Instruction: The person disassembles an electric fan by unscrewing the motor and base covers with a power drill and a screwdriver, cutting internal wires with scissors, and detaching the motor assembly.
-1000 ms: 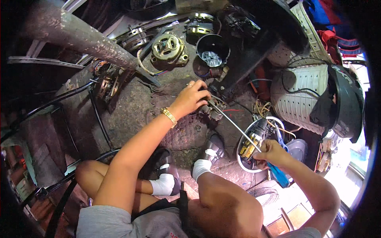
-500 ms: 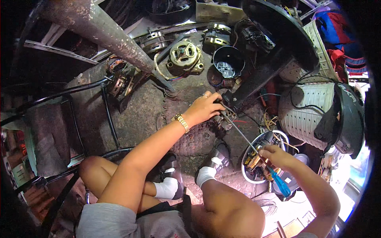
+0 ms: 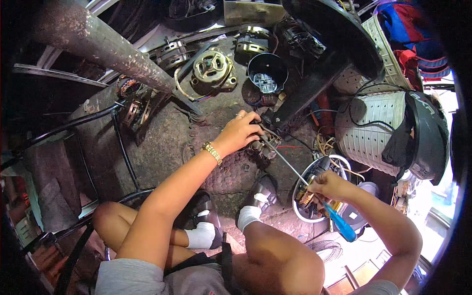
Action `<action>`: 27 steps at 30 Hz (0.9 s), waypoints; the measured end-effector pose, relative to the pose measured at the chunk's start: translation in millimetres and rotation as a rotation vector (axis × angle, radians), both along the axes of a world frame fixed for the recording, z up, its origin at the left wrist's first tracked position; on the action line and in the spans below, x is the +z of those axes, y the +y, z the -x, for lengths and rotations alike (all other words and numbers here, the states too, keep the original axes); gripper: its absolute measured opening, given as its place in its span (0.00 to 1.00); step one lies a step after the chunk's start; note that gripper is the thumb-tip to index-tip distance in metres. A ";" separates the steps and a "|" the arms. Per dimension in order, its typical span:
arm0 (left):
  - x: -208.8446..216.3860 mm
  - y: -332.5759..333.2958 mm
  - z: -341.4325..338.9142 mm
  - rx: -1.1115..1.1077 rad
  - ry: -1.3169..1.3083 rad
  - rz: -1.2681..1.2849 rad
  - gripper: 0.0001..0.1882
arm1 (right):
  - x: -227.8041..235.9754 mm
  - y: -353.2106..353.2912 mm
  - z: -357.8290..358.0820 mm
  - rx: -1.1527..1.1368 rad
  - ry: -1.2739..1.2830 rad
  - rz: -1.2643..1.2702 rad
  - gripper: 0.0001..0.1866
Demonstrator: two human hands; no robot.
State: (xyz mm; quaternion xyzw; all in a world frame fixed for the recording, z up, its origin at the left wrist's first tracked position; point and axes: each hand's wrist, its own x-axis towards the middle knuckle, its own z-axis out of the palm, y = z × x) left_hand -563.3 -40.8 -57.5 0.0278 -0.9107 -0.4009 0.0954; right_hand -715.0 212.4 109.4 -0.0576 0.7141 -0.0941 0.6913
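Observation:
My right hand (image 3: 333, 187) pinches the long metal shaft of a screwdriver, close to its blue handle (image 3: 341, 224), which points down to the right. The thin shaft (image 3: 285, 160) runs up and left to a small, worn metal assembly (image 3: 265, 149) on the ground. Over the upper left of that assembly, my left hand (image 3: 241, 132) curls its fingers and grips a part of it near the screwdriver tip. Those fingers partly hide the tip and the gripped part. A red wire sticks out beside the assembly.
A white bucket (image 3: 297, 209) full of motor parts stands right of the assembly. Beyond my hands are a round motor (image 3: 212, 70), a black round container (image 3: 281, 64) and a black slanted post (image 3: 312, 101). A perforated white drum (image 3: 369, 130) stands at right, a black tubular frame (image 3: 127, 147) at left.
The whole scene has shifted slightly left in the view. My right hand and the screwdriver have turned a little, while my left hand keeps its place at the assembly.

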 end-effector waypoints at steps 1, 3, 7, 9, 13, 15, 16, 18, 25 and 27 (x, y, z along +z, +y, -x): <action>3.0 -0.3 0.3 0.000 -0.003 -0.001 0.17 | -0.5 0.3 -1.5 0.000 -0.003 -0.001 0.13; 8.7 -1.0 1.5 0.043 -0.107 -0.047 0.13 | -0.4 0.7 -6.1 0.047 0.127 0.122 0.13; 5.7 -0.9 0.0 0.031 -0.030 -0.068 0.13 | -0.9 -5.4 -7.5 -0.023 0.215 0.121 0.13; 0.8 -2.3 -0.9 0.002 0.013 -0.039 0.13 | -2.9 -4.2 -1.0 -0.107 -0.088 0.013 0.15; -1.9 0.8 1.7 0.022 0.060 -0.018 0.11 | -13.3 9.3 -0.4 0.032 -0.034 0.058 0.19; 0.4 3.0 1.4 0.077 0.042 -0.022 0.07 | 9.3 -4.1 -10.0 -0.029 0.043 0.011 0.21; -0.4 2.4 1.4 0.078 0.041 -0.021 0.07 | 12.9 1.1 -12.9 -0.045 0.058 0.088 0.21; -2.7 0.5 0.6 0.043 0.054 0.050 0.06 | 28.0 8.6 -12.4 -0.061 -0.036 0.148 0.22; -9.7 1.7 -18.6 -0.049 0.127 0.060 0.07 | 72.0 96.6 -28.2 0.090 -0.018 0.305 0.49; -1.1 14.7 -11.1 0.153 0.191 -0.023 0.07 | 82.6 111.8 -40.6 -0.319 -0.030 0.401 0.50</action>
